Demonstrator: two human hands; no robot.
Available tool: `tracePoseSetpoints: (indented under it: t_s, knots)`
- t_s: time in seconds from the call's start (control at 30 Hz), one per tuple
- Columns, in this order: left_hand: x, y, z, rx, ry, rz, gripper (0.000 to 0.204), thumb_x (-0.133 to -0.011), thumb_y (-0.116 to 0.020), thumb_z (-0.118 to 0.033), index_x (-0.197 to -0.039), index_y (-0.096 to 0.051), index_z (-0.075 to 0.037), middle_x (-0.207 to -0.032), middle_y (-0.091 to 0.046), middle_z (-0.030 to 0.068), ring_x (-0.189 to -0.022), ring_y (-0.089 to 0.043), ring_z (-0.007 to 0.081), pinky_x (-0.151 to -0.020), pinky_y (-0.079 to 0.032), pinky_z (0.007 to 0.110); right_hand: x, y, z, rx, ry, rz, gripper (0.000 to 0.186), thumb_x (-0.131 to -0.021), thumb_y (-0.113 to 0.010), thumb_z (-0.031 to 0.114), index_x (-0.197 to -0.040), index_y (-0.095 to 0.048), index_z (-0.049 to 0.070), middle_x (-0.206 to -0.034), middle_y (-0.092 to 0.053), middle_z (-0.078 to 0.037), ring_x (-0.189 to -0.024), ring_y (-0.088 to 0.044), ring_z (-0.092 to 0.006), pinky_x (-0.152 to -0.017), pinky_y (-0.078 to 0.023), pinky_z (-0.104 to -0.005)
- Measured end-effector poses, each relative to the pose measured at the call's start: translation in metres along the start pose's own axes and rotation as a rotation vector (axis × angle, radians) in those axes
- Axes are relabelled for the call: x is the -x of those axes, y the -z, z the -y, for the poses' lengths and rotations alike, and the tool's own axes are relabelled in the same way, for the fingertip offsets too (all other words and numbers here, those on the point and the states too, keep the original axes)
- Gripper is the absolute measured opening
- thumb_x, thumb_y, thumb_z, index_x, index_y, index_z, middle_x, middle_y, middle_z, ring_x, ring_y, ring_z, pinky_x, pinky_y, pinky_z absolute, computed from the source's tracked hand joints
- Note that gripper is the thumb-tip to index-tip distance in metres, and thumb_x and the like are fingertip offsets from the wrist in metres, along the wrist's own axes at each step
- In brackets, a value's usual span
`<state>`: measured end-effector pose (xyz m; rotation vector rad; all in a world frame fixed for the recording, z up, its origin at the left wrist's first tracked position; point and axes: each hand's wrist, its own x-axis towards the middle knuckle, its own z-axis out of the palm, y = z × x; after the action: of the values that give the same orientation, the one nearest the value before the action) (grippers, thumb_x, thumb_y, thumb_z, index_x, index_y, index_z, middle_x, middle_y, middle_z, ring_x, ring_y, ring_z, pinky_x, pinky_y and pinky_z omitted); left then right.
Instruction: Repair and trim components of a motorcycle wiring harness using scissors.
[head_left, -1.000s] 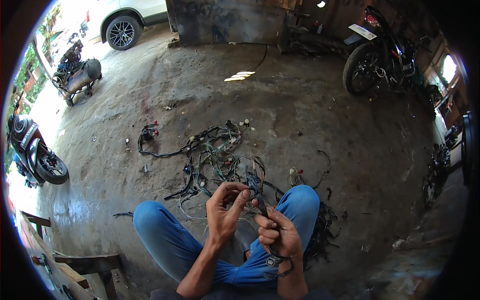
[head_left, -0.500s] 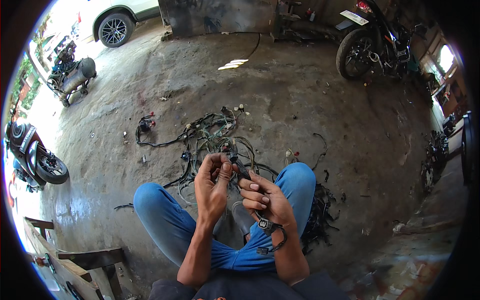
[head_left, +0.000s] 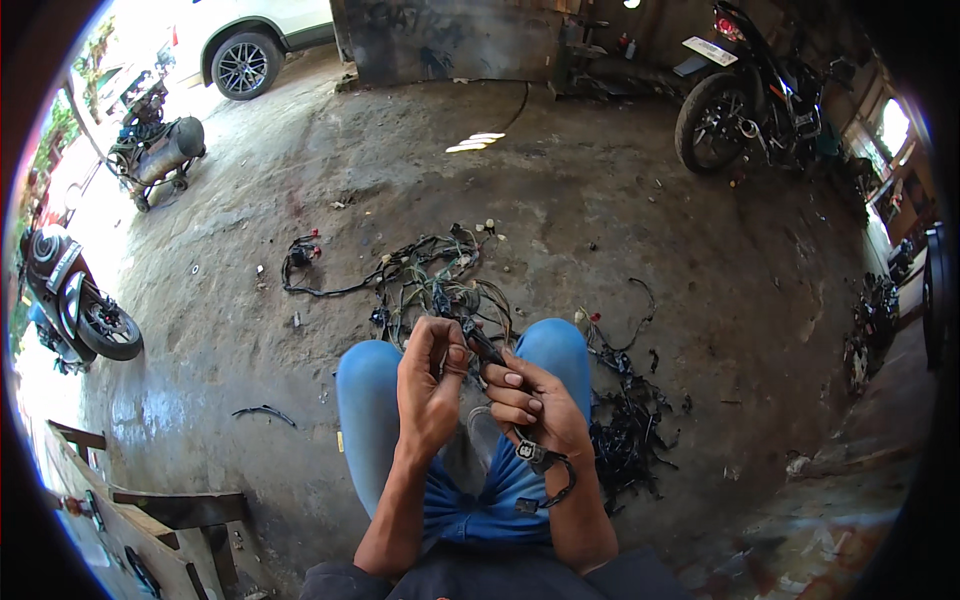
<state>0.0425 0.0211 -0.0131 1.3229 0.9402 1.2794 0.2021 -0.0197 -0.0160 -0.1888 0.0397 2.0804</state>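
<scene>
A wiring harness [head_left: 420,262] with black-wrapped branches, loose green and pale wires and small connectors lies on the floor in front of me. My right hand [head_left: 540,400] is closed around a black-wrapped branch [head_left: 484,345] of it, the fingers wrapped over the front. From under this hand a black cable end with a grey-black connector [head_left: 530,452] hangs along my wrist. Close beside that branch, my left hand [head_left: 430,385] has its thumb and fingers pinched together. What it pinches is too small or hidden to make out. Both hands are above my bent legs in blue jeans.
A heap of black scraps [head_left: 632,440] lies right of my knee, a short black strip [head_left: 264,412] to the left. Wooden framing [head_left: 180,508] stands at lower left. Motorcycles [head_left: 720,120] stand at far right and left [head_left: 80,310], with an air compressor [head_left: 165,155] and a car [head_left: 262,45] beyond.
My knees have drawn closer together, the left one shifting right, so more of the black scraps and left strip show. My hands stay nearly in place, still at the branch.
</scene>
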Motion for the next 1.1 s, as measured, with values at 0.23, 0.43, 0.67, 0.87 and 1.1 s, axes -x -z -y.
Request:
tracePoseSetpoints:
  t_s: [0.23, 0.43, 0.67, 0.87, 1.1]
  knots:
    - [0.01, 0.008, -0.013, 0.014, -0.067, 0.026, 0.006, -0.102, -0.057, 0.003, -0.104, -0.053, 0.0, -0.098, -0.049, 0.0032, -0.098, -0.051, 0.0134, -0.091, -0.041, 0.025, 0.003, -0.009, -0.011, -0.043, 0.006, 0.004, 0.02, -0.117, -0.041, 0.021, -0.107, -0.047, 0.004, -0.078, -0.039, 0.004, -0.05, -0.03, -0.002, -0.045, -0.03, -0.0202]
    - [0.025, 0.016, -0.024, 0.279, -0.036, 0.095, 0.015, -0.108, -0.06, -0.015, -0.105, -0.051, -0.004, -0.1, -0.049, 0.0016, -0.123, -0.059, 0.022, -0.102, -0.043, 0.032, 0.018, -0.018, -0.024, 0.054, 0.061, -0.101, 0.023, -0.117, -0.041, 0.022, -0.114, -0.053, 0.002, -0.074, -0.042, 0.004, -0.047, -0.031, -0.0017, -0.043, -0.03, -0.0199]
    - [0.037, 0.018, -0.032, 0.476, -0.048, 0.147, 0.022, -0.111, -0.056, -0.022, -0.113, -0.053, 0.0, -0.114, -0.056, 0.0083, -0.137, -0.056, 0.0339, -0.113, -0.046, 0.048, 0.035, -0.034, -0.042, 0.267, 0.164, -0.138, 0.037, -0.116, -0.043, 0.022, -0.143, -0.051, -0.002, -0.077, -0.039, 0.004, -0.05, -0.031, -0.0018, -0.046, -0.027, -0.0208]
    - [0.042, 0.015, -0.029, 0.581, 0.007, -0.158, 0.03, -0.114, -0.049, -0.023, -0.131, -0.056, 0.0, -0.12, -0.063, 0.0099, -0.107, -0.073, 0.023, -0.099, -0.058, 0.042, 0.038, -0.044, -0.046, 0.4, 0.238, -0.105, 0.036, -0.115, -0.04, 0.021, -0.141, -0.053, -0.002, -0.077, -0.036, 0.004, -0.05, -0.029, -0.003, -0.046, -0.026, -0.0212]
    - [0.039, 0.018, -0.013, 0.533, 0.263, -0.046, 0.025, -0.11, -0.06, -0.022, -0.124, -0.063, -0.002, -0.111, -0.071, 0.0067, -0.104, -0.072, 0.0156, -0.093, -0.058, 0.034, 0.031, -0.037, -0.049, 0.537, 0.197, -0.174, 0.037, -0.114, -0.044, 0.022, -0.141, -0.052, -0.002, -0.076, -0.044, 0.0, -0.051, -0.038, -0.0079, -0.049, -0.034, -0.0238]
